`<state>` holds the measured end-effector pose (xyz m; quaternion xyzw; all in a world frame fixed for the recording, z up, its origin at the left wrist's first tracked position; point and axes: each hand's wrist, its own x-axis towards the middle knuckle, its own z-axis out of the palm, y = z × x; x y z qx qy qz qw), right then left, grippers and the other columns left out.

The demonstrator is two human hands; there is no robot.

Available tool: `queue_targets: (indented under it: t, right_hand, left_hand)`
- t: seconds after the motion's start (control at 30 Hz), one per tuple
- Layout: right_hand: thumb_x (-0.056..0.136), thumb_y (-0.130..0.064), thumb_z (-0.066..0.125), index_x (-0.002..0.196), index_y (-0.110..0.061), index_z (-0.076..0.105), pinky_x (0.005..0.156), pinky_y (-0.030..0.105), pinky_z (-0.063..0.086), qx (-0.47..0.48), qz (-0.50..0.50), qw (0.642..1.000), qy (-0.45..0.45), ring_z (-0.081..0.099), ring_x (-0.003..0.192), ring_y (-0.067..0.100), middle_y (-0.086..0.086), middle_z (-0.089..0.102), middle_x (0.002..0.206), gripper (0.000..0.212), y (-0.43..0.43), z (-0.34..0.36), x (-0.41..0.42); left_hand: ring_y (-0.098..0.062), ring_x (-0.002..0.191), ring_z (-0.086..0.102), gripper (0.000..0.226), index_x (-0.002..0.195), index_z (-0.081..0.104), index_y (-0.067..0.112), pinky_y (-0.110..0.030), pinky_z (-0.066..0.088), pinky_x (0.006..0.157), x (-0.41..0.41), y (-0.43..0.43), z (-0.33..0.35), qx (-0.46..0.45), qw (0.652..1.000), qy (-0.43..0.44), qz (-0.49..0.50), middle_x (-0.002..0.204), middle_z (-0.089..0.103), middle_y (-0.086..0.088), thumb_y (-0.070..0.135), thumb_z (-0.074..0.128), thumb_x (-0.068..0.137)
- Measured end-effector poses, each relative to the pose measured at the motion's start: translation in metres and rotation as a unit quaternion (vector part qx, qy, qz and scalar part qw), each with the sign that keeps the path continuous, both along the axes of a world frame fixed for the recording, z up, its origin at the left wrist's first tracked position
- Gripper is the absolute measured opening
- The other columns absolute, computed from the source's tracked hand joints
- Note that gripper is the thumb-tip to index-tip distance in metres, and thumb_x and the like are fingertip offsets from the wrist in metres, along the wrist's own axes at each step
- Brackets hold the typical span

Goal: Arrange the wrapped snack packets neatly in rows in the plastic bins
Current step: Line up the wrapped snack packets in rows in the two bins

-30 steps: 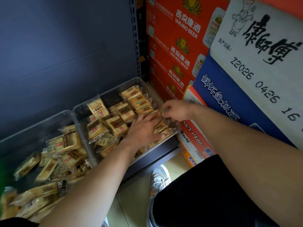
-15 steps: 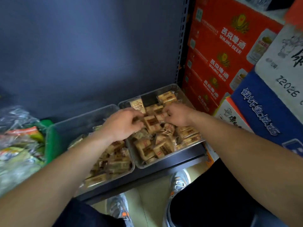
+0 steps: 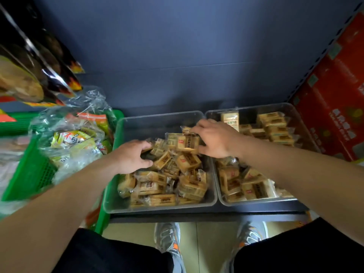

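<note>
Snack packets (image 3: 187, 164) in clear bin (image 3: 161, 208), left hand (image 3: 131, 156) half-curled — touching them, right hand (image 3: 214, 140) clasping one

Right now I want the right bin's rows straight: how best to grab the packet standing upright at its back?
Probably pinch the upright packet by its top edge from above: it stands on end against the right bin's back wall, top clear, other packets around its base.
</note>
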<state>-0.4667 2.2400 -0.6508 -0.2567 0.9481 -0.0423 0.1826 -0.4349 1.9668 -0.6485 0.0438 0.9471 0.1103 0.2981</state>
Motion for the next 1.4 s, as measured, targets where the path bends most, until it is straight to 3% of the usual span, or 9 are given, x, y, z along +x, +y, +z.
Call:
queue_targets:
  t: [0.27, 0.47, 0.67, 0.83, 1.0, 1.17, 1.23, 1.3, 1.4]
  right_hand:
    - [0.097, -0.070, 0.026, 0.156, -0.009, 0.027, 0.116, 0.053, 0.018, 0.173, 0.019, 0.984, 0.040, 0.054, 0.129, 0.031, 0.013, 0.060, 0.137, 0.085, -0.059, -0.068, -0.027]
    - [0.096, -0.060, 0.047, 0.150, -0.022, 0.034, 0.104, 0.044, 0.046, 0.016, 0.012, 0.998, -0.057, 0.051, 0.130, 0.030, 0.010, 0.041, 0.153, 0.067, -0.066, -0.073, -0.030]
    - [0.093, -0.036, 0.066, 0.143, -0.027, 0.049, 0.099, 0.037, 0.050, -0.085, 0.054, 0.986, -0.132, 0.058, 0.115, 0.017, -0.002, 0.060, 0.129, 0.054, -0.048, -0.056, -0.048]
    - [0.093, -0.044, 0.061, 0.125, -0.030, 0.060, 0.100, 0.040, 0.046, 0.010, 0.098, 0.994, 0.042, 0.060, 0.109, 0.018, -0.005, 0.064, 0.116, 0.035, -0.025, -0.042, -0.065]
    - [0.099, -0.045, 0.054, 0.134, -0.029, 0.060, 0.117, 0.038, 0.029, 0.008, 0.077, 0.996, 0.046, 0.053, 0.124, 0.017, -0.005, 0.064, 0.129, 0.039, -0.003, -0.050, -0.073]
    - [0.102, -0.052, 0.041, 0.132, -0.032, 0.056, 0.125, 0.048, -0.006, 0.025, 0.076, 0.997, 0.014, 0.063, 0.115, 0.013, -0.011, 0.070, 0.094, 0.039, -0.020, -0.061, -0.059]
    - [0.103, -0.051, 0.042, 0.146, -0.030, 0.046, 0.124, 0.050, -0.010, 0.030, 0.092, 0.995, -0.005, 0.061, 0.121, 0.014, -0.009, 0.071, 0.102, 0.048, -0.033, -0.060, -0.053]
    - [0.102, -0.049, 0.045, 0.151, -0.028, 0.040, 0.126, 0.050, -0.002, 0.028, 0.101, 0.994, -0.022, 0.057, 0.127, 0.016, -0.004, 0.069, 0.121, 0.053, -0.044, -0.061, -0.049]
    - [0.100, -0.049, 0.049, 0.140, -0.028, 0.050, 0.115, 0.050, 0.035, 0.011, 0.089, 0.995, -0.041, 0.058, 0.123, 0.023, 0.001, 0.062, 0.130, 0.045, -0.051, -0.063, -0.049]
  left_hand:
    - [-0.020, 0.140, 0.044, 0.068, 0.151, 0.042, 0.023, -0.032, 0.035, 0.114, -0.040, -0.020, -0.035, 0.025, 0.999, 0.020, 0.019, 0.156, 0.043, 0.001, 0.042, 0.070, 0.093]
    - [-0.019, 0.150, 0.029, 0.105, 0.160, 0.020, 0.035, -0.040, 0.027, 0.122, -0.072, -0.004, -0.069, 0.128, 0.991, 0.000, 0.040, 0.166, 0.024, 0.006, 0.049, 0.083, 0.076]
    - [-0.018, 0.142, 0.038, 0.122, 0.157, 0.023, 0.040, -0.043, 0.034, 0.119, -0.082, 0.010, -0.089, 0.204, 0.977, -0.062, 0.027, 0.159, 0.035, 0.007, 0.068, 0.086, 0.057]
    - [-0.012, 0.108, 0.053, 0.068, 0.126, 0.053, 0.046, -0.039, 0.048, 0.099, -0.072, 0.031, -0.086, 0.169, 0.985, 0.034, 0.017, 0.117, 0.047, 0.013, 0.061, 0.083, 0.067]
    - [-0.008, 0.103, 0.057, 0.044, 0.108, 0.060, 0.038, -0.032, 0.047, 0.088, -0.078, 0.006, -0.071, 0.198, 0.978, 0.053, 0.049, 0.109, 0.057, 0.015, 0.042, 0.087, 0.073]
    - [-0.010, 0.100, 0.065, 0.041, 0.100, 0.059, 0.034, -0.037, 0.049, 0.099, -0.067, -0.038, -0.076, 0.217, 0.963, 0.081, 0.136, 0.106, 0.066, 0.011, 0.015, 0.087, 0.076]
    - [-0.013, 0.099, 0.065, 0.046, 0.100, 0.056, 0.033, -0.030, 0.050, 0.092, -0.064, -0.041, -0.075, 0.213, 0.960, 0.116, 0.140, 0.104, 0.065, 0.010, 0.010, 0.087, 0.075]
    - [-0.012, 0.101, 0.064, 0.041, 0.100, 0.060, 0.031, -0.025, 0.049, 0.088, -0.062, -0.041, -0.069, 0.200, 0.970, 0.075, 0.113, 0.103, 0.066, 0.009, 0.014, 0.088, 0.075]
    - [-0.006, 0.097, 0.066, 0.020, 0.098, 0.072, 0.029, -0.029, 0.052, 0.091, -0.057, -0.042, -0.061, 0.180, 0.981, -0.015, 0.072, 0.100, 0.072, 0.011, 0.027, 0.083, 0.082]
